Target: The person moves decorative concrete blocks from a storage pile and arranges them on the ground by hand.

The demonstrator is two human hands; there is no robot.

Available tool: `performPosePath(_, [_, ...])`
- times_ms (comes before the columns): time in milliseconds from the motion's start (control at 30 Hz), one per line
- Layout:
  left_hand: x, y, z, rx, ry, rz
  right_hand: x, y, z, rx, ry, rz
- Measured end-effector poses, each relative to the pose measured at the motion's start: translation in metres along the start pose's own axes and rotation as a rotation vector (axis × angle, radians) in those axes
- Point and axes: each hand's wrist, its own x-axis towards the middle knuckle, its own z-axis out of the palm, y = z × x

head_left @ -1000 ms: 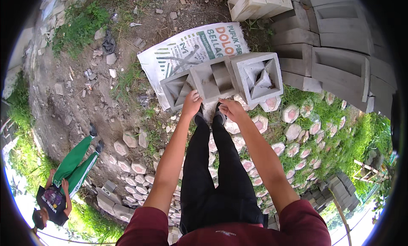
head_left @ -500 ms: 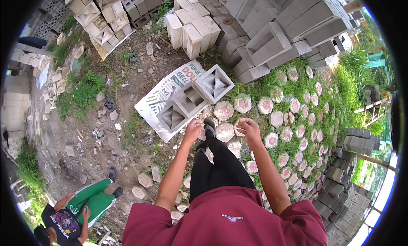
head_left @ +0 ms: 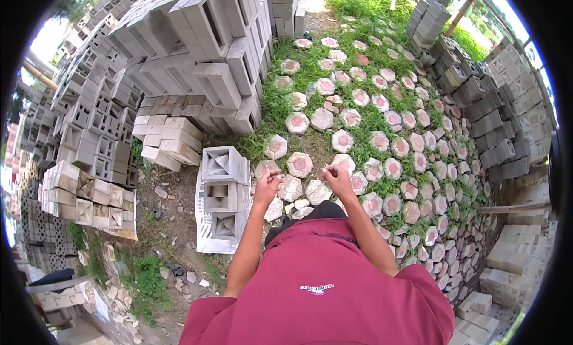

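My left hand (head_left: pixel 269 182) and my right hand (head_left: pixel 336 177) are raised in front of me, fingers loosely curled, with nothing in them. To the left of my left hand, a row of three grey hollow concrete blocks (head_left: pixel 224 191) lies on a white printed sack (head_left: pixel 205 237) on the dirt. Below and ahead of my hands, hexagonal paving stones (head_left: pixel 334 141) with pink centres are set in the grass. My red shirt fills the lower middle of the view.
A tall stack of grey hollow blocks (head_left: pixel 197 65) rises at the upper left, with pale bricks (head_left: pixel 167 139) below it. More stacked blocks (head_left: pixel 489 106) line the right side. Smaller block piles (head_left: pixel 83 190) stand at far left.
I have turned away from the three blocks, which now lie to my left. My hands have let go of them and risen. The person in green at lower left is no longer visible.
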Motion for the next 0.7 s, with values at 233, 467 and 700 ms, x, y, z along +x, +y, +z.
performPosePath(233, [0.018,0.028,0.156,0.129,-0.231,-0.071,-0.040,0.000,-0.143,-0.043,0.302,-0.070])
performPosePath(467, [0.022,0.055,0.276,0.283,-0.522,-0.028,-0.082,-0.005,-0.233,0.016,0.554,-0.042])
performPosePath(700, [0.057,0.057,0.349,0.296,-0.755,-0.010,-0.104,0.005,-0.271,-0.114,0.778,0.038])
